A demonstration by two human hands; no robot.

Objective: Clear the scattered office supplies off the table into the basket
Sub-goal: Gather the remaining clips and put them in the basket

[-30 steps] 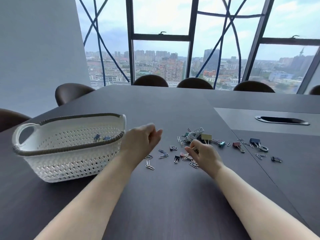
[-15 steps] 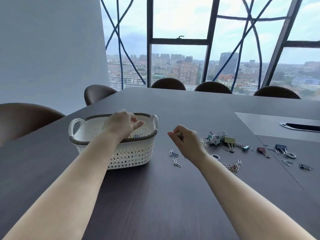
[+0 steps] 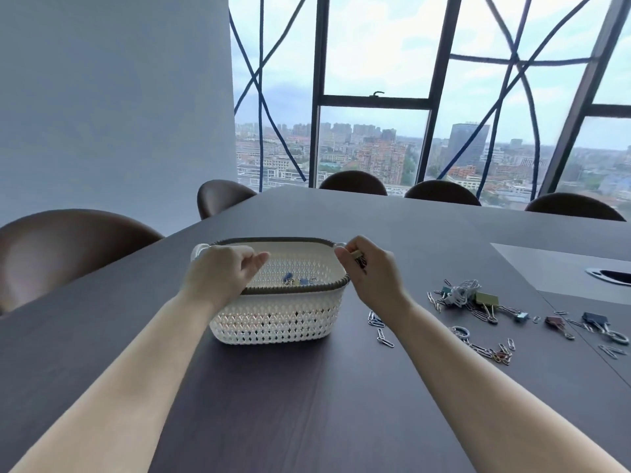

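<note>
A white lattice basket (image 3: 273, 322) with a dark rim stands on the dark table, with a few blue clips (image 3: 296, 280) inside. My left hand (image 3: 222, 274) hovers over the basket's left side, fingers curled loosely; whether it holds anything is hidden. My right hand (image 3: 370, 271) is at the basket's right rim, shut on small clips that show between the fingers. Scattered paper clips (image 3: 379, 324), binder clips (image 3: 486, 299) and a white cord bundle (image 3: 461, 293) lie on the table to the right.
Brown chairs (image 3: 68, 244) line the left and far sides of the table (image 3: 307, 404). A lighter inset panel with an oval cable slot (image 3: 611, 276) sits at the far right. Large windows stand behind.
Both hands moved left toward the basket. My right hand lifted clips from the pile and carried them to the basket's right rim; my left hand went from the table to above the basket.
</note>
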